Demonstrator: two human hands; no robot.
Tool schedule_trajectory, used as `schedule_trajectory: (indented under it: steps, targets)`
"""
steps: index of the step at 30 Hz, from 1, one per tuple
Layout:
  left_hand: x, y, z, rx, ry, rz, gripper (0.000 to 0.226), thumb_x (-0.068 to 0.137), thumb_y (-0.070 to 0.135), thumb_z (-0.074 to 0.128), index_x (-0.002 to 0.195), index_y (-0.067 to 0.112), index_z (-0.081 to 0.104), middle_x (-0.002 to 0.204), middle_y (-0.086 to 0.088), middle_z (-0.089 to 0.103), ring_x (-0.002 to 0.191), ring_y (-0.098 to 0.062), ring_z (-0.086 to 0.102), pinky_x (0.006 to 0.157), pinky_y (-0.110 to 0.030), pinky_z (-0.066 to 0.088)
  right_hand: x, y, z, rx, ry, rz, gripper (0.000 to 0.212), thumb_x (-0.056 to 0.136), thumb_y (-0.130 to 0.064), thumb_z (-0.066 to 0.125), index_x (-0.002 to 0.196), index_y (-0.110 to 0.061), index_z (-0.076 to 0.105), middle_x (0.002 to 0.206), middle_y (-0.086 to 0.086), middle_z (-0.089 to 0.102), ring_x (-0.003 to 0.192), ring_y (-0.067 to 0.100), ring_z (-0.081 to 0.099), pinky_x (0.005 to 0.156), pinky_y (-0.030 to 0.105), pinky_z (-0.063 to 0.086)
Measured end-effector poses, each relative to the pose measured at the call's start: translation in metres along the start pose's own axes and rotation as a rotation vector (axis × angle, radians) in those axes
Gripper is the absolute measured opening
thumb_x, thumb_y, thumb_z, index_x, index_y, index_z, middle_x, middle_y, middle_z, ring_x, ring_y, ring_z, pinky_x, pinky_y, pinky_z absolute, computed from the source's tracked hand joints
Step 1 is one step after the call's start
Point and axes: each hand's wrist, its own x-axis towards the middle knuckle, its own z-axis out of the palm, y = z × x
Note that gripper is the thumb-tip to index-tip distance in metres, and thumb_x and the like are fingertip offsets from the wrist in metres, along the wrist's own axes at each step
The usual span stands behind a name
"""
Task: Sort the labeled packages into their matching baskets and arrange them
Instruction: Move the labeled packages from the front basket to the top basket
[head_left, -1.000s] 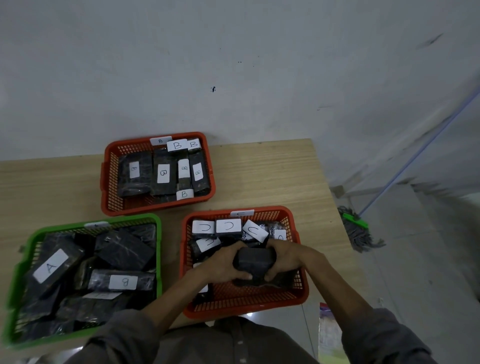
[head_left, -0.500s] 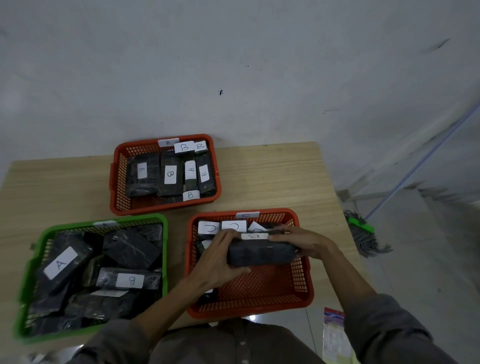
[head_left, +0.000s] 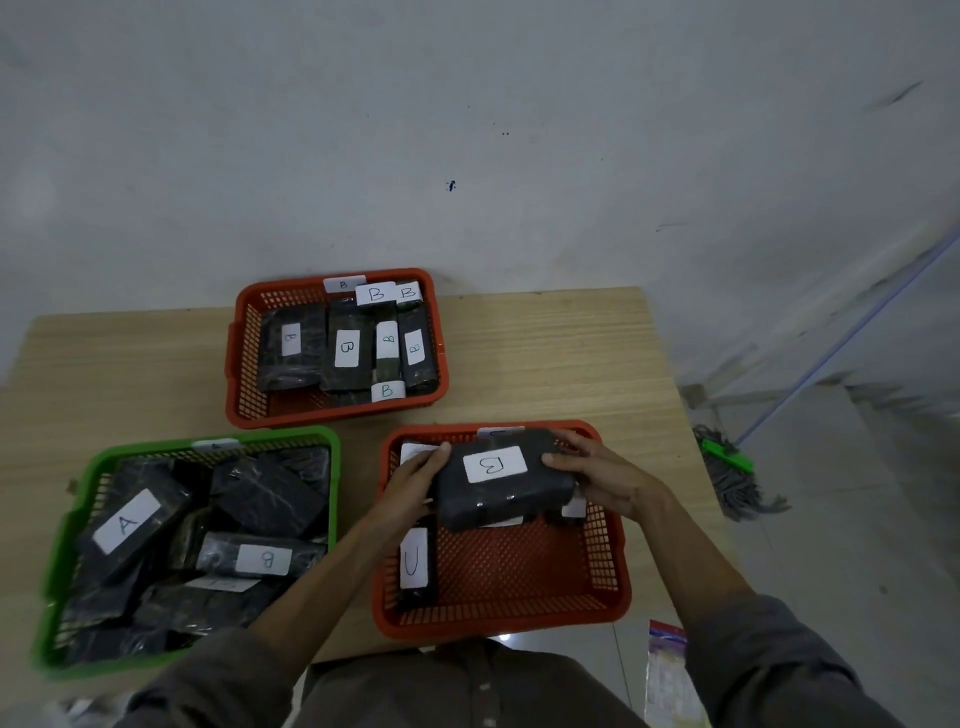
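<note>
Baskets (head_left: 332, 410) — three; hands (head_left: 410, 483) — two

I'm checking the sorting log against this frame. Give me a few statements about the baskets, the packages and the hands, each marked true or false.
1. Both hands hold one black package over the near orange basket. True.
2. Its label reads A. False: it looks like a B, seen upside down.
3. The green basket holds a package labeled A. True.
4. The far orange basket holds packages labeled C. False: their labels read B.
5. The left hand rests on the table. False: its fingers grip the package, as does the right hand.
</note>
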Motion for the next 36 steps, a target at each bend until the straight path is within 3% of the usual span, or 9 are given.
schedule_trajectory:
  steps: [6,10,15,18,21,23,26,29,36]
  targets:
    - [0.008,0.027,-0.019,-0.254,0.036,0.108,0.056,0.082,0.051,0.065,0.123,0.014,0.063,0.118,-0.009,0.07,0.101,-0.027,0.071,0.076,-0.042,0.059,0.024,-0.029,0.037,-0.049,0.175,-0.089,0.068,0.076,-0.061,0.076,0.126,-0.019,0.063,0.12,0.009,0.07,0.106,0.027,0.071,0.072,0.031,0.058]
    - [0.014,0.049,-0.04,-0.358,0.068,0.185,0.044,0.092,0.043,0.06,0.125,0.014,0.062,0.124,-0.01,0.068,0.109,-0.027,0.067,0.083,-0.044,0.058,0.054,-0.057,0.084,-0.079,0.215,-0.194,0.062,0.085,-0.038,0.077,0.137,-0.018,0.05,0.108,0.007,0.075,0.091,0.02,0.075,0.066,0.031,0.059]
    - [0.018,0.07,-0.08,-0.485,0.249,0.262,0.036,0.096,0.03,0.058,0.125,0.009,0.058,0.127,-0.015,0.064,0.116,-0.032,0.062,0.096,-0.051,0.052,0.107,-0.082,0.162,-0.099,0.221,-0.282,0.042,0.095,-0.025,0.067,0.134,-0.017,0.054,0.123,0.008,0.068,0.097,0.014,0.07,0.071,0.029,0.061]
    - [0.022,0.081,-0.113,-0.507,0.35,0.276,0.023,0.098,0.025,0.055,0.119,0.016,0.057,0.127,-0.012,0.062,0.114,-0.031,0.061,0.089,-0.049,0.054,0.135,-0.087,0.215,-0.149,0.108,-0.262,0.055,0.093,-0.025,0.07,0.143,-0.018,0.048,0.136,0.007,0.062,0.114,0.021,0.065,0.092,0.042,0.058]
    - [0.032,0.091,-0.145,-0.479,0.405,0.255,0.034,0.101,0.022,0.05,0.131,0.007,0.05,0.13,-0.014,0.057,0.118,-0.036,0.056,0.079,-0.047,0.057,0.157,-0.091,0.256,-0.211,0.044,-0.212,0.084,0.092,-0.026,0.072,0.158,-0.03,0.02,0.15,0.0,0.048,0.128,0.025,0.055,0.099,0.047,0.054]
    - [0.036,0.1,-0.172,-0.328,0.484,0.243,0.036,0.102,0.02,0.048,0.133,0.002,0.048,0.131,-0.017,0.055,0.122,-0.037,0.054,0.081,-0.049,0.058,0.175,-0.098,0.28,-0.234,0.018,-0.154,0.091,0.093,-0.026,0.07,0.159,-0.038,0.008,0.153,-0.002,0.043,0.129,0.027,0.053,0.094,0.048,0.055]
    - [0.046,0.112,-0.21,0.2,0.587,0.324,0.037,0.103,0.026,0.045,0.132,0.005,0.054,0.129,-0.017,0.059,0.118,-0.03,0.057,0.099,-0.046,0.049,0.205,-0.112,0.304,-0.234,-0.01,-0.101,0.085,0.096,-0.021,0.066,0.157,-0.039,0.01,0.15,0.0,0.048,0.125,0.026,0.054,0.089,0.047,0.057]
    - [0.058,0.125,-0.238,0.585,0.664,0.408,0.036,0.102,0.028,0.046,0.123,0.004,0.061,0.114,-0.019,0.065,0.103,-0.034,0.061,0.089,-0.044,0.052,0.235,-0.12,0.32,-0.23,-0.035,-0.081,0.079,0.098,-0.018,0.063,0.157,-0.037,0.014,0.146,0.001,0.052,0.117,0.024,0.058,0.078,0.042,0.057]
    - [0.078,0.126,-0.269,1.101,0.806,0.401,0.04,0.099,0.037,0.047,0.117,0.003,0.06,0.114,-0.021,0.056,0.105,-0.036,0.048,0.089,-0.044,0.04,0.282,-0.111,0.333,-0.384,0.045,-0.113,0.071,0.099,-0.023,0.062,0.156,-0.023,0.02,0.15,0.008,0.047,0.13,0.027,0.052,0.104,0.046,0.049]
